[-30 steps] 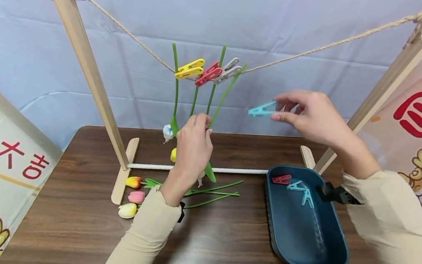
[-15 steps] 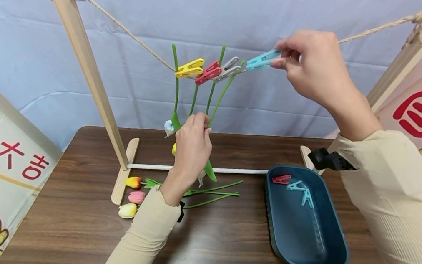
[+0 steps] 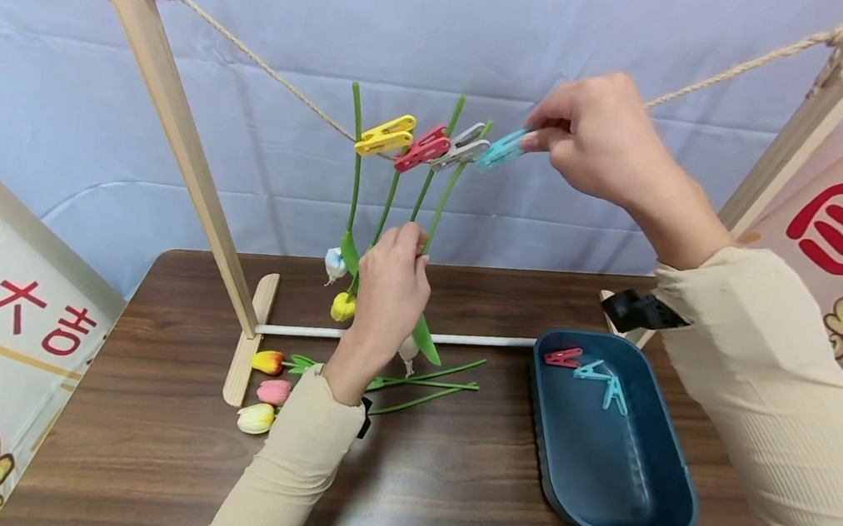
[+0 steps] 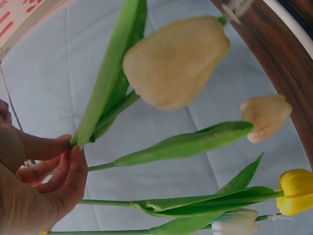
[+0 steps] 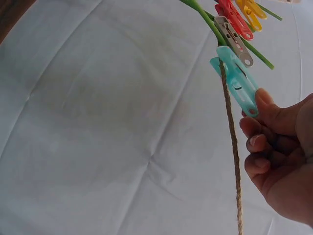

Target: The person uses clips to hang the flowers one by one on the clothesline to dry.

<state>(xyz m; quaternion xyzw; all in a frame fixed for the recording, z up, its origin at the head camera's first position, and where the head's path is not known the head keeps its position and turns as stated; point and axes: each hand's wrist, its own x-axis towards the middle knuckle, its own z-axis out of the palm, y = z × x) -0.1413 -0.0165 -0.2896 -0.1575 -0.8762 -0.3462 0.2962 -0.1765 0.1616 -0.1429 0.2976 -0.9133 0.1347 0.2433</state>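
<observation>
My left hand (image 3: pixel 393 281) pinches the green stem of an upside-down artificial tulip. In the left wrist view, that tulip's cream bloom (image 4: pixel 176 61) and long leaf hang past the fingertips. With thumb and fingers my right hand (image 3: pixel 601 137) pinches a light-blue clothespin (image 3: pixel 503 147) at the rope, beside the held stem's upper end. Its jaws straddle the rope (image 5: pixel 230 117) in the right wrist view; whether they also take in the stem I cannot tell. Yellow (image 3: pixel 385 135), red (image 3: pixel 422 148) and grey (image 3: pixel 462 147) clothespins fasten other tulip stems to the rope.
Wooden posts (image 3: pixel 176 141) hold up the rope, joined below by a white rod (image 3: pixel 490 342). Orange, pink (image 3: pixel 274 391) and pale yellow tulips lie on the table (image 3: pixel 447 482). At the right, a dark blue basin (image 3: pixel 605 521) contains several clothespins (image 3: pixel 562 357).
My right hand has brought the light-blue clothespin up to the rope, then left and slightly down against the stem. The left hand stays nearly in place; the rope and hung stems have shifted slightly right.
</observation>
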